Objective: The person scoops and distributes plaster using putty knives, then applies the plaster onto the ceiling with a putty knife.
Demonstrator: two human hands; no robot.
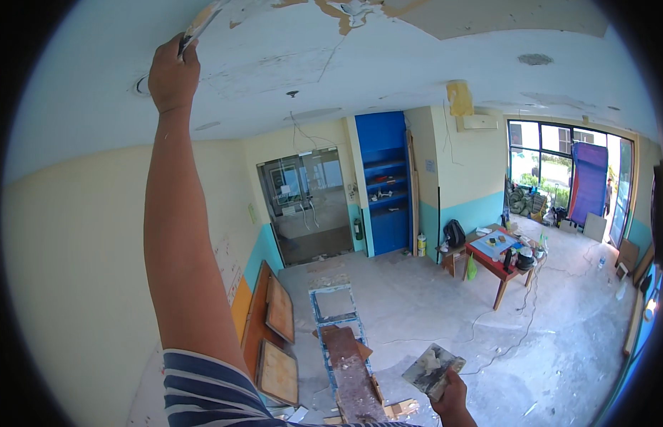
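From high up, the head fisheye faces the room (424, 313)

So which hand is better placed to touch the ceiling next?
Probably the left hand: it's raised high by the ceiling, holding a flat tool. The right hand is down low, holding a flat plate with whitish stuff on it.

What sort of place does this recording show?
Probably an indoor room under renovation: the white ceiling has ragged brown patches, a flat rectangular plate smeared with whitish paste is held up, and a paint-spattered, blue ladder-like frame stands on the grey floor.
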